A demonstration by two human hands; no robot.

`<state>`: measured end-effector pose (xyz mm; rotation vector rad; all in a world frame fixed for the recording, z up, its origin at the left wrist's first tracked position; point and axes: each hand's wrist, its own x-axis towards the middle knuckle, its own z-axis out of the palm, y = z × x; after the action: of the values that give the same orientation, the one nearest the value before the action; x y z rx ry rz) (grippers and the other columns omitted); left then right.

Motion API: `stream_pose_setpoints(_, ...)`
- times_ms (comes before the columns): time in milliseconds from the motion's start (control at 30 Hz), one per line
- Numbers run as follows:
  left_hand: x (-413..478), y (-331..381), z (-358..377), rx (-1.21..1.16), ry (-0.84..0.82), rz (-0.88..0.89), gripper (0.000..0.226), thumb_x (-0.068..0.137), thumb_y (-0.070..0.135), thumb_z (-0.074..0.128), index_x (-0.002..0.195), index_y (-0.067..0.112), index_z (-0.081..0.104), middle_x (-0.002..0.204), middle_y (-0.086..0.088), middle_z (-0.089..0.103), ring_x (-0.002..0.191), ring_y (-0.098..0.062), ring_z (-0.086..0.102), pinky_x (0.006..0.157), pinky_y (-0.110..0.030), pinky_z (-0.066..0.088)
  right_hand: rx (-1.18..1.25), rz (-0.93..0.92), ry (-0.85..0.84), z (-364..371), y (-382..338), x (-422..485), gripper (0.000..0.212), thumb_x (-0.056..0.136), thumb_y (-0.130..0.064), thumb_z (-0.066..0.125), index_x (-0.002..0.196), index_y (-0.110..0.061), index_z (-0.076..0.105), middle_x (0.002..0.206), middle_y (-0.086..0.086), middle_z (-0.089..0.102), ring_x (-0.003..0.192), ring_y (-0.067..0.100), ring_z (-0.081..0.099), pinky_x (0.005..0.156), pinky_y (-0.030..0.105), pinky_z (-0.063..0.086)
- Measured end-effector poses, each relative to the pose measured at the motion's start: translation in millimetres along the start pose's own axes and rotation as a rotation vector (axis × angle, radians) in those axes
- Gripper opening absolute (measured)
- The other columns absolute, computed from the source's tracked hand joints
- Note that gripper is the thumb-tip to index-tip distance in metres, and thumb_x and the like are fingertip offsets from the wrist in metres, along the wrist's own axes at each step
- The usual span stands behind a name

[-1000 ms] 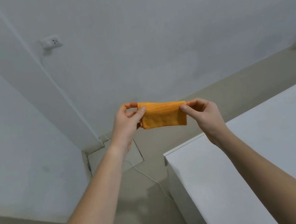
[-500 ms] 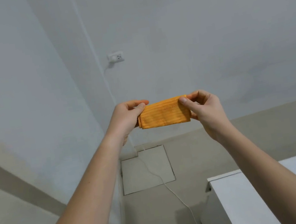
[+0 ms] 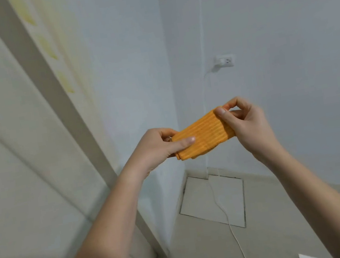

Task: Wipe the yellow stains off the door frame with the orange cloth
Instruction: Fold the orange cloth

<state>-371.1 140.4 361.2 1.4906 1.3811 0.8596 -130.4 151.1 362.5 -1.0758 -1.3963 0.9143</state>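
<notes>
Both forearms reach up and forward, meeting at centre. The left hand [image 3: 156, 147] grips the lower left end of the folded orange cloth [image 3: 204, 135], thumb laid flat across its face, fingers curled behind. The right hand [image 3: 246, 124] pinches the upper right end between thumb and bent fingers [image 3: 235, 103], wrist cocked. The cloth is held in the air, tilted up to the right. Yellow stains [image 3: 48, 46] run down the door frame [image 3: 66, 114] at far left, well apart from the cloth.

Motion-blurred door frame [image 3: 68, 127] with faint yellow stains [image 3: 47, 46], its top cut off by the upper edge
</notes>
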Motion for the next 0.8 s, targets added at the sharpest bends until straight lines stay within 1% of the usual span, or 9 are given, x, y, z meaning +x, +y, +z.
stream_pose_setpoints(100,-19,-4,-16,0.077,0.085,-0.035,0.031,0.083,0.045,0.093,0.088,0.018,0.081,0.075,0.006,0.075,0.071,-0.001,0.067,0.071,-0.013,0.05,0.03,-0.025,-0.145,27,-7,15,0.024,0.095,-0.035,0.074,0.088,-0.015,0.063,0.08,0.038,0.062,0.065,0.023,0.052,0.06,0.037,0.038)
stream_pose_setpoints(200,-37,-9,-27,0.024,0.145,-0.067,0.025,0.086,0.035,0.093,0.095,0.018,0.078,0.088,0.004,0.081,0.083,-0.009,0.076,0.083,-0.026,0.056,0.07,-0.044,-0.3,56,-14,23,0.021,0.095,-0.032,0.075,0.088,-0.015,0.065,0.073,0.038,0.058,0.063,0.023,0.049,0.058,0.036,0.039)
stream_pose_setpoints(267,-52,-13,-33,-0.034,0.206,-0.07,0.026,0.089,0.029,0.091,0.108,0.017,0.077,0.102,-0.003,0.085,0.098,-0.019,0.081,0.096,-0.038,0.06,0.123,-0.052,-0.374,74,-17,25,0.019,0.095,-0.029,0.075,0.092,-0.012,0.065,0.066,0.028,0.056,0.061,0.021,0.05,0.055,0.032,0.042)
stream_pose_setpoints(367,-76,-22,-41,-0.083,0.318,-0.062,0.043,0.086,0.041,0.091,0.122,0.023,0.078,0.109,-0.007,0.084,0.106,-0.023,0.081,0.104,-0.044,0.059,0.27,0.033,-0.495,100,-20,21,0.022,0.094,-0.028,0.076,0.108,-0.013,0.067,0.075,0.02,0.062,0.069,0.021,0.061,0.061,0.032,0.051)
stream_pose_setpoints(433,-92,-26,-46,-0.094,0.42,-0.036,0.04,0.085,0.043,0.089,0.117,0.022,0.081,0.108,-0.009,0.084,0.105,-0.023,0.081,0.1,-0.042,0.059,0.417,0.182,-0.577,115,-21,14,0.034,0.092,-0.028,0.076,0.12,-0.011,0.067,0.087,0.015,0.066,0.081,0.021,0.067,0.069,0.032,0.056)
stream_pose_setpoints(500,-112,-28,-52,-0.125,0.534,0.004,0.028,0.093,0.03,0.088,0.112,0.012,0.08,0.109,-0.016,0.081,0.101,-0.029,0.08,0.093,-0.041,0.059,0.529,0.298,-0.676,132,-21,3,0.042,0.092,-0.031,0.073,0.125,-0.006,0.068,0.103,0.015,0.072,0.096,0.024,0.071,0.084,0.035,0.058)
stream_pose_setpoints(600,-143,-29,-61,-0.155,0.634,0.034,0.018,0.098,0.02,0.082,0.108,0.007,0.077,0.11,-0.02,0.079,0.092,-0.037,0.08,0.082,-0.035,0.06,0.544,0.334,-0.856,155,-21,-17,0.041,0.099,-0.031,0.063,0.127,0.0,0.068,0.122,0.018,0.074,0.114,0.028,0.071,0.101,0.039,0.055)
stream_pose_setpoints(700,-183,-32,-74,-0.162,0.69,0.044,0.02,0.099,0.017,0.08,0.111,0.004,0.074,0.104,-0.022,0.081,0.088,-0.021,0.077,0.078,-0.025,0.06,0.547,0.36,-0.948,182,-36,-43,0.041,0.099,-0.031,0.065,0.127,-0.001,0.068,0.121,0.017,0.074,0.117,0.028,0.071,0.102,0.038,0.053)
stream_pose_setpoints(800,-225,-34,-88,-0.16,0.734,0.062,0.021,0.099,0.008,0.077,0.118,-0.002,0.073,0.1,-0.007,0.08,0.094,-0.012,0.076,0.082,-0.021,0.059,0.607,0.361,-0.931,209,-55,-70,0.035,0.096,-0.017,0.069,0.129,-0.006,0.064,0.111,0.012,0.075,0.107,0.028,0.072,0.088,0.036,0.058)
